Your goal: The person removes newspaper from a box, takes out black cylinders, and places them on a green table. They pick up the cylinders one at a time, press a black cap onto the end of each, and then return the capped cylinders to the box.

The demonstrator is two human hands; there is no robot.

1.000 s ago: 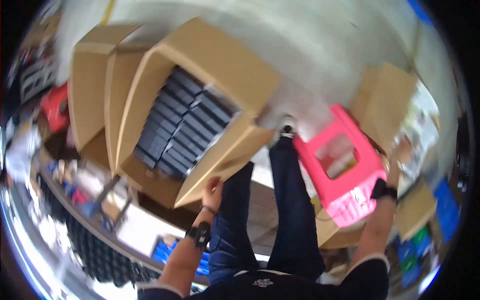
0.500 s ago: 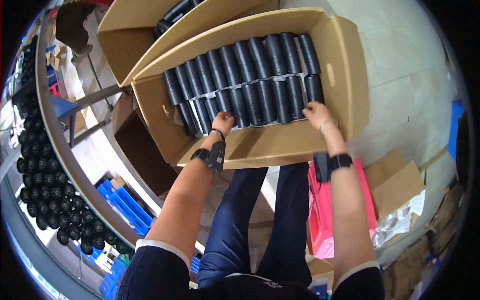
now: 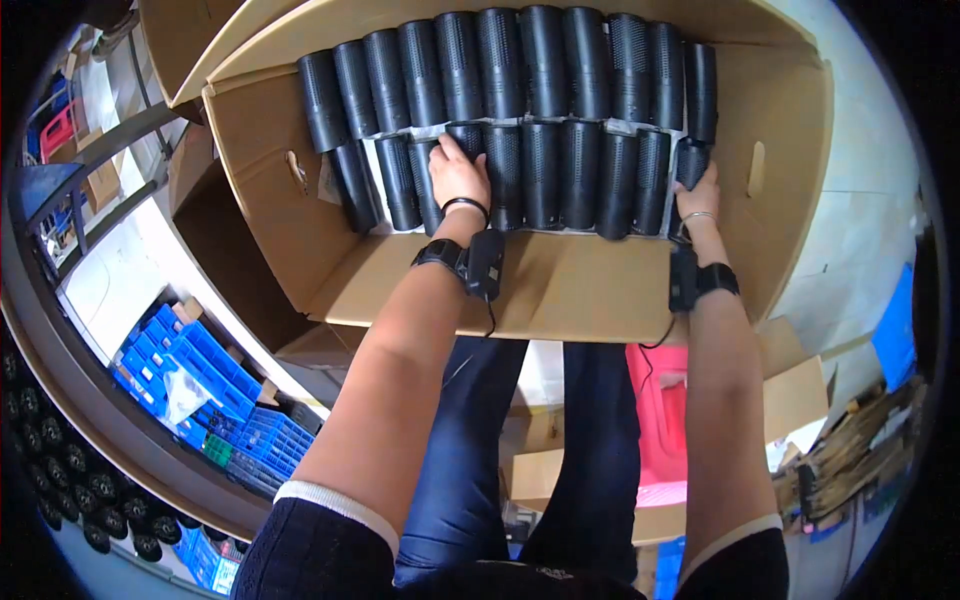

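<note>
Closest, bare forearms [image 3: 385,370] extended over the near wall of an open cardboard box [image 3: 570,290]. Left hand [image 3: 462,182] palm-down on a front-row cylinder [image 3: 465,136], fingers and thumb straddling it; whether firmly gripped, cannot tell. Right hand [image 3: 701,195] clasped round the end cylinder [image 3: 692,160] at the same row's right, thumb on its left side. Inside the box, textured black cylinders [image 3: 543,65] in two rows over white lining [image 3: 379,185], probably side by side for mutual support; grasped from above, presumably for lack of finger room between neighbours. Open room: bare cardboard along the near wall, a clear margin before the right wall with its handhold slot [image 3: 757,170], a slim gap near the front row's left end. Farther down and out, a pink plastic stool [image 3: 665,425], blue plastic crates [image 3: 200,350] and pale floor [image 3: 855,235].
</note>
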